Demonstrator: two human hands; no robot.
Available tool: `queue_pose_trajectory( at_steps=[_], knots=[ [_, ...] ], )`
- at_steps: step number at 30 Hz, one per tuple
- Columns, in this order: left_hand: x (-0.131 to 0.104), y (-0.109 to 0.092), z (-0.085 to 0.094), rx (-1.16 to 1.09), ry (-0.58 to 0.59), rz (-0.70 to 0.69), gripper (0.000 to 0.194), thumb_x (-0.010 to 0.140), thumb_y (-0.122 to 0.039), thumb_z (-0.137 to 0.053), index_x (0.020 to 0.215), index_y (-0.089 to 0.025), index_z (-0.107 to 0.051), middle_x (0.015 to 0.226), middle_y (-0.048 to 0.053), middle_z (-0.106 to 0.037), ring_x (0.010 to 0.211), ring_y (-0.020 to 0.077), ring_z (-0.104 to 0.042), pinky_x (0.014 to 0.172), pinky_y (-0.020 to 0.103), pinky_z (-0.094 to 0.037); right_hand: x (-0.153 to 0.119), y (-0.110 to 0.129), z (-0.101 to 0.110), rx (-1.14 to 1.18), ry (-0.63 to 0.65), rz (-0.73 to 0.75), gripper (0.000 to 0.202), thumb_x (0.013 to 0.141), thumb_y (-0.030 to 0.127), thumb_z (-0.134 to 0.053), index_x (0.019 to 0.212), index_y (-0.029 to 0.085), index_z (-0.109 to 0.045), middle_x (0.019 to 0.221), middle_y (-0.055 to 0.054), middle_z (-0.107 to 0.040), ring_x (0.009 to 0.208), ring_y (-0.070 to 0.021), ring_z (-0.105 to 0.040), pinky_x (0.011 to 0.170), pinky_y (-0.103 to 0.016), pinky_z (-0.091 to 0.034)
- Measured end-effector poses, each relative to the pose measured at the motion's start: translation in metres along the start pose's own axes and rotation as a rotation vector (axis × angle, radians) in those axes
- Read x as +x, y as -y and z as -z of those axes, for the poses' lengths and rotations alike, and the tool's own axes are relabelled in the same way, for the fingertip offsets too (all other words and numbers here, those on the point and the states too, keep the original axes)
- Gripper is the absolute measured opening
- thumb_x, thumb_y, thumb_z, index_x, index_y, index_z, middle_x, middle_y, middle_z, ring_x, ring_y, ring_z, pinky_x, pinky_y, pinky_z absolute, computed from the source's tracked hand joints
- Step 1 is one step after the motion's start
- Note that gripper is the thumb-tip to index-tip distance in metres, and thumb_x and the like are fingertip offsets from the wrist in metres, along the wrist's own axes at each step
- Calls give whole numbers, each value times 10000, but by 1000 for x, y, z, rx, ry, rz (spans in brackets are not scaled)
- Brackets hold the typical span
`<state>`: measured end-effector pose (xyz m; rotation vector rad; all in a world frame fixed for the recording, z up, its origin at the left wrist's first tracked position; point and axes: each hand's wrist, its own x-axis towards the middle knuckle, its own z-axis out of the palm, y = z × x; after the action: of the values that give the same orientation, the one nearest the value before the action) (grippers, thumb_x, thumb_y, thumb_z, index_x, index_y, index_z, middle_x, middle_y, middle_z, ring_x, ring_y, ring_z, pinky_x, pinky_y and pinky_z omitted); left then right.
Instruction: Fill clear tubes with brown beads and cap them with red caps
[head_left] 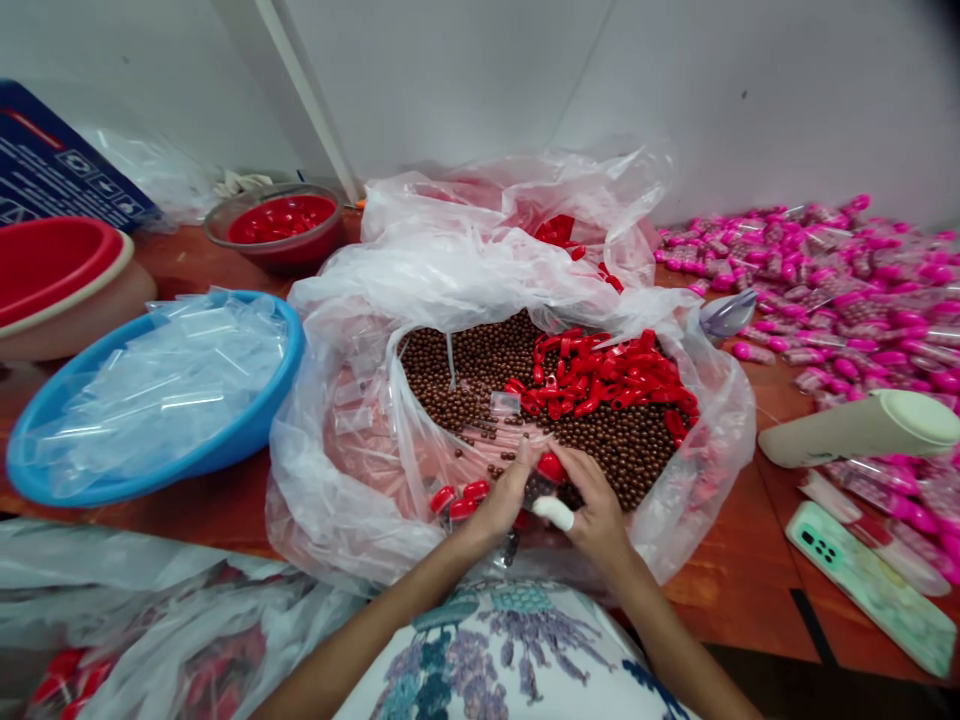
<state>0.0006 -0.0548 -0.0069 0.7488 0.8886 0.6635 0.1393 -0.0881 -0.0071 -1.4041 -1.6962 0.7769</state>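
At the front edge of a plastic-lined container (337, 510), my left hand (504, 492) and my right hand (596, 500) meet around a small clear tube with a red cap (551, 467). White wrapping covers one finger or thumb of my right hand. Brown beads (615, 455) fill much of the container, with loose red caps (600, 370) heaped on them at the back right. Several red-capped tubes (463, 500) lie just left of my left hand. A small clear piece (505, 404) rests on the beads beyond my hands.
A blue basin (289, 370) of clear tubes stands left, near red bowls (112, 250). Behind is a plastic bag (450, 215) with red parts. To the right are pink-capped tubes (847, 290), a beige bottle (840, 432) and a phone (870, 585).
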Motion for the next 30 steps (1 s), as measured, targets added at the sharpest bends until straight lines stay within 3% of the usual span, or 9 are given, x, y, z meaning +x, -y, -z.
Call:
queue_pose_trajectory(
  at_steps=[4,9,18,20,23,26,28,30],
  knots=[
    [1,2,0,58,-3,20,723,770,-715,-238,810,-135,-667,566,36,-580,492,128,-483,480,242,-349,-1,5,-3,-264,27,112,829,680,456,-678,1369,206,-290,1270,-132,-457,1173,-301,-415,976,-465,-359],
    [5,3,1,165,-63,19,619,772,-673,-352,567,-134,-578,508,30,-542,463,118,-456,476,243,-332,-2,2,-7,-458,-1,216,739,749,411,-600,1356,145,-273,1259,-164,-459,1142,-298,-429,946,-462,-369],
    [-3,5,-1,283,-203,-80,429,847,-469,-364,692,-143,-597,595,8,-574,602,148,-507,605,261,-410,2,3,-6,-541,3,346,557,727,331,-595,1220,123,-439,1163,-155,-545,1059,-291,-473,916,-445,-343],
    [-6,-1,6,372,-176,-102,420,858,-448,-351,733,-148,-618,644,12,-603,664,158,-527,670,268,-421,3,4,-6,-521,3,337,556,727,333,-604,1218,130,-440,1165,-150,-546,1069,-288,-469,930,-447,-330],
    [-6,-19,26,555,-37,-157,460,880,-459,-306,812,-159,-648,732,19,-637,742,166,-550,752,270,-417,6,10,-11,-423,21,274,626,708,389,-635,1237,132,-422,1196,-148,-515,1110,-287,-441,958,-448,-320],
    [7,-44,50,798,-129,-278,478,887,-468,-291,857,-164,-659,764,32,-630,749,172,-549,751,269,-411,5,20,-23,-278,137,224,758,651,493,-670,1268,147,-399,1237,-145,-469,1140,-288,-419,974,-436,-330],
    [22,-57,62,1023,-271,-399,434,887,-444,-327,875,-167,-661,805,43,-613,776,175,-539,770,277,-399,2,27,-33,-217,285,249,865,620,553,-674,1319,157,-353,1270,-150,-441,1161,-301,-401,985,-453,-323],
    [38,-63,69,1246,-317,-517,350,884,-385,-377,945,-179,-653,898,54,-598,861,180,-520,830,293,-374,-1,34,-42,-190,431,305,951,617,587,-662,1373,157,-279,1305,-162,-415,1182,-320,-381,994,-482,-306]
  ],
)
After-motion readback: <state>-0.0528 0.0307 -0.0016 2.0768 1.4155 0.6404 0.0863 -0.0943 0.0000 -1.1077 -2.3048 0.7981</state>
